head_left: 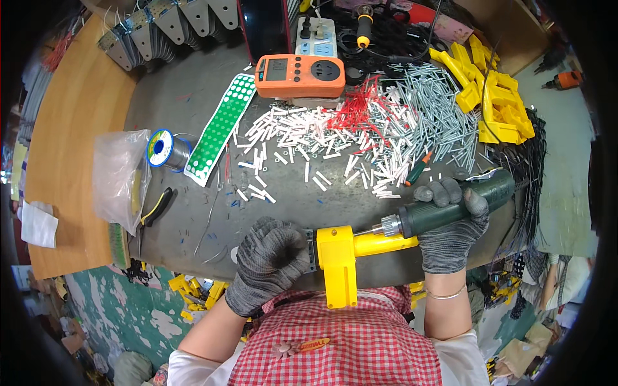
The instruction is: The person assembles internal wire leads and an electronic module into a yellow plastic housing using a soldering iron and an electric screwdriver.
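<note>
My left hand (pixel 270 260), in a grey knit glove, is closed at the dark metal plate on the left end of a yellow plastic housing (pixel 338 264). The housing lies over the table's near edge, and its yellow tubular arm (pixel 386 246) runs right, toward my other glove. A dark green electric screwdriver (pixel 463 211) is gripped by my right hand (pixel 450 231), thumb and fingers wrapped round its body. Its silver chuck and bit point left, with the tip at the housing's upper right side. Whether the tip sits in a screw is too small to tell.
White tubes (pixel 309 128), red wires (pixel 360 106) and long screws (pixel 431 109) lie heaped beyond my hands. An orange meter (pixel 299 76) stands behind them, yellow parts (pixel 502 106) at the far right. Solder (pixel 166 151), pliers (pixel 156 207) and a plastic bag (pixel 119 174) are left.
</note>
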A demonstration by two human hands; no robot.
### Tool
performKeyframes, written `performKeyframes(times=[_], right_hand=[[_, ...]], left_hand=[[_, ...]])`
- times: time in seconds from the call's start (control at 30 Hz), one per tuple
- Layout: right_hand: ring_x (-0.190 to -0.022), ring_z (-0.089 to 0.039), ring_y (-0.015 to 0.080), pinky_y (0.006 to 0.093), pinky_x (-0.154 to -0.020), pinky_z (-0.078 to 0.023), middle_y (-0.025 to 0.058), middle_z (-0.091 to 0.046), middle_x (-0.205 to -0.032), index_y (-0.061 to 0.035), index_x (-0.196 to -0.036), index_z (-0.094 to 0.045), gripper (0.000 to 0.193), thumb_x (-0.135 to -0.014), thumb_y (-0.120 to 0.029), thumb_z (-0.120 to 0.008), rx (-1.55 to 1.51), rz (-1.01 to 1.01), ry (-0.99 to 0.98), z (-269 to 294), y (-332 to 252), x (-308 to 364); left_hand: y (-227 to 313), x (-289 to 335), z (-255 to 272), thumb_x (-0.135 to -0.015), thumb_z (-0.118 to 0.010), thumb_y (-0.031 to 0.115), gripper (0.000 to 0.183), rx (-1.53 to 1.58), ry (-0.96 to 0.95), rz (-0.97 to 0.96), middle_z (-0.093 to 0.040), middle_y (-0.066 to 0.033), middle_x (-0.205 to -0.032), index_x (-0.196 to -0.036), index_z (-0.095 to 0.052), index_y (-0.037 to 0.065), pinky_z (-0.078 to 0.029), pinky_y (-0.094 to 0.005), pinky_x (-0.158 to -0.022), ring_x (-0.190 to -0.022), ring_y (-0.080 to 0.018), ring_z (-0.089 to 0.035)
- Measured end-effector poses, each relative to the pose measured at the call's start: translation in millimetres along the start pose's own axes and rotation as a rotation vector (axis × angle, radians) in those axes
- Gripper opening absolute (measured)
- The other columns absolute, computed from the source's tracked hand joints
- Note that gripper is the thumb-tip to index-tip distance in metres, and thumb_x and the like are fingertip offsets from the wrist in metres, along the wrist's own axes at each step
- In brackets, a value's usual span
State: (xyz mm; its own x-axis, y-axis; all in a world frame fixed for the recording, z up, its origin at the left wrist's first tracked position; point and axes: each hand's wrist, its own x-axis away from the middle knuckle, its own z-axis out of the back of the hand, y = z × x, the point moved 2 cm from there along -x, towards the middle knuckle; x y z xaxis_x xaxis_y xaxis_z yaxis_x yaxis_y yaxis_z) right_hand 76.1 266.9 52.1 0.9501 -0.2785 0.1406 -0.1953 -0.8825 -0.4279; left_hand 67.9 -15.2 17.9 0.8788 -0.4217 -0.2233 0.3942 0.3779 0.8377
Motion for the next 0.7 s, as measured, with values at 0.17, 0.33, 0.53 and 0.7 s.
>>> performKeyframes(times=[0.17,0.33,0.53,0.7], right_hand=[[-0.07,-0.053,0.0152,0.0389,-0.083,-0.044,-0.0009,-0.05,-0.072,-0.0088,-0.086,-0.056,0.011,-0.081,-0.015,-0.064,0.004,-0.003,-0.041,-3.6,2.5,-2.8],[-0.069,-0.051,0.015,0.0383,-0.082,-0.043,-0.0007,-0.05,-0.073,-0.007,-0.102,-0.06,0.022,-0.081,-0.014,-0.064,-0.027,0.025,-0.079,-1.5,4.4,-1.1],[-0.067,-0.05,0.0149,0.038,-0.079,-0.044,-0.0009,-0.05,-0.073,-0.0063,-0.104,-0.06,0.024,-0.081,-0.014,-0.064,-0.046,0.04,-0.098,-5.4,7.2,0.2],[-0.067,-0.05,0.0146,0.0376,-0.077,-0.044,-0.0009,-0.051,-0.073,-0.0061,-0.104,-0.06,0.025,-0.081,-0.013,-0.065,-0.018,0.059,-0.133,-6.9,8.1,0.5]], left_hand=[[1.0,-6.9,5.3,-0.067,-0.078,0.007,0.029,-0.025,-0.056,0.03,-0.065,-0.0069,-0.087,-0.092,-0.063,0.01,-0.049,-0.0417,-0.073,-0.082,-0.0301,-0.06],[1.6,-9.1,1.0,-0.067,-0.077,0.005,0.026,0.019,-0.002,0.038,-0.064,-0.0063,-0.085,-0.088,-0.062,0.01,-0.048,-0.0412,-0.072,-0.079,-0.0296,-0.059],[-0.3,-7.8,1.9,-0.068,-0.076,0.004,0.024,0.049,-0.009,0.031,-0.063,-0.005,-0.082,-0.085,-0.06,0.01,-0.047,-0.0394,-0.07,-0.078,-0.028,-0.058],[-1.2,-10.2,3.5,-0.07,-0.076,0.005,0.023,0.138,0.019,-0.074,-0.061,-0.0044,-0.079,-0.086,-0.061,0.01,-0.047,-0.0392,-0.067,-0.076,-0.0258,-0.056]])
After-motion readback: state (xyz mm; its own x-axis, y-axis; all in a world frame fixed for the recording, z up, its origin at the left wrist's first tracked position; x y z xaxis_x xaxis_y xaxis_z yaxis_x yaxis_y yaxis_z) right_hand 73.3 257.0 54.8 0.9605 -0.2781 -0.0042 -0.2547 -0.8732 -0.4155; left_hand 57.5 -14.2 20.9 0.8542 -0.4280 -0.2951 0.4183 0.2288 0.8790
